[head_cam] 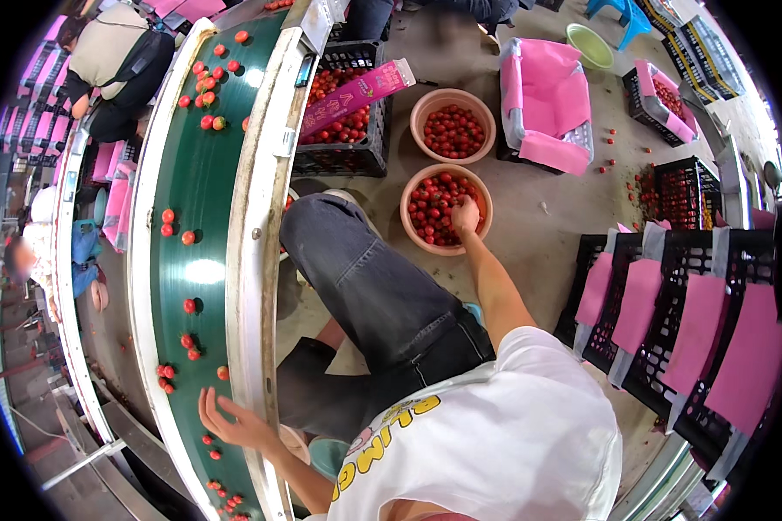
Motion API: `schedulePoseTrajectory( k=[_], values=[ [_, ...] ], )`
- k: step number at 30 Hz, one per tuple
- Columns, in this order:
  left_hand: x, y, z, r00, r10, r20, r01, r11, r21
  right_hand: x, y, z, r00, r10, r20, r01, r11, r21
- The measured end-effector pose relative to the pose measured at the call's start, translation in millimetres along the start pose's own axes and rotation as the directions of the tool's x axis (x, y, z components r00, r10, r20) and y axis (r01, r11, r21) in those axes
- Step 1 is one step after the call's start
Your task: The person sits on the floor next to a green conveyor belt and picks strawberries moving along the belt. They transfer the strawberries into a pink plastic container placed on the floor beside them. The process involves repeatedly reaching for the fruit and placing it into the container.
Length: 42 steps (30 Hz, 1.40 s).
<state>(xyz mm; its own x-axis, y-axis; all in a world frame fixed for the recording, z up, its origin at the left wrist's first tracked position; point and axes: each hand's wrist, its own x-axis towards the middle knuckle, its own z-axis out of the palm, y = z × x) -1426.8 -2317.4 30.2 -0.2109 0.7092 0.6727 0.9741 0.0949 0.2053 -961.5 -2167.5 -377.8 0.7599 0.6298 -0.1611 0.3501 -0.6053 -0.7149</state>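
My left hand (236, 420) hovers at the near edge of the green conveyor belt (186, 273), fingers apart and nothing in them. Loose cherry tomatoes (210, 446) lie on the belt just below it in the picture, with a single one (223, 373) just above. Over to the right, my right hand (467, 215) is at the right side of a pink plastic basin (409, 231) filled with red cherry tomatoes (438, 198). Its fingers are curled down against the tomatoes, and whether they hold one is hidden.
A second tomato-filled basin (423, 104) adjoins the first. A black crate (342, 159) of tomatoes carries a pink carton (358, 98). Beyond stands a pink-lined crate (544, 91). Stacked black crates (681, 325) flank my right; the belt's metal rail (254, 260) runs along my left. Co-workers (114, 58) sit across the belt.
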Motion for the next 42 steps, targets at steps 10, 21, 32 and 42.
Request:
schedulePoseTrajectory(
  k=[10,21,32,42],
  values=[
    [-18.8,-41.2,6.2,0.99,-0.089,0.109,0.06,0.967,0.246,90.8,30.0,30.8,0.92,-0.328,0.213,0.335,0.942,0.008],
    [-39.8,-45.5,-31.2,0.967,-0.205,0.149,0.169,0.96,0.224,51.8,20.9,47.4,0.946,-0.127,0.299,0.245,0.884,-0.399],
    [-47.2,-37.1,-56.8,0.968,-0.222,0.117,0.174,0.929,0.325,-41.2,-133.8,-54.5,0.809,-0.251,0.531,-0.448,0.319,0.835],
    [-40.7,-36.5,-51.3,0.97,-0.21,0.121,0.166,0.94,0.297,-149.6,-278.6,-240.8,0.491,-0.788,0.371,-0.62,-0.017,0.784]
  ],
)
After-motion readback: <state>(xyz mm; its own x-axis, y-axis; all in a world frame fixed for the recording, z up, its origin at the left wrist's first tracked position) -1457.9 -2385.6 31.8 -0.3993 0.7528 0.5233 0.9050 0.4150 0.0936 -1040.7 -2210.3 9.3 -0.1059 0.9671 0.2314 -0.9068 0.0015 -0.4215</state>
